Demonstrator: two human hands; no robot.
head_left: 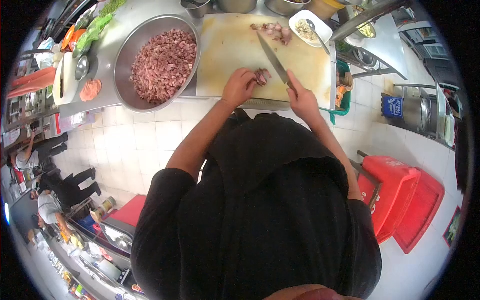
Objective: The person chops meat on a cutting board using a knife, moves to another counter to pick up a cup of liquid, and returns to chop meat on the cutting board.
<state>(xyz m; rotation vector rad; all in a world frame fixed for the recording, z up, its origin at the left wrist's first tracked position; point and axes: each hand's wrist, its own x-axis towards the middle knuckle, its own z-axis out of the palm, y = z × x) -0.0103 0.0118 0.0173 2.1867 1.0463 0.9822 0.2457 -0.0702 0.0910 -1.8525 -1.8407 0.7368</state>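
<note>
My right hand (303,102) is closed around the handle of a kitchen knife (273,58). Its long blade points away from me and a little left over the yellowed cutting board (225,45). On the near part of the board, my left hand (239,86) has its fingers curled against a small piece of dark reddish meat (261,77). The knife blade is to the right of that meat, apart from it. More meat pieces (280,34) lie at the board's far edge. Left of the board, a large steel bowl (121,65) holds a heap of diced meat (165,67).
A white dish (325,29) with a spoon sits at the board's far right corner. Below the board's right edge is a green bin (345,107) with scraps. Red crates (395,195) stand on the floor at right. Two people (50,205) are at far left.
</note>
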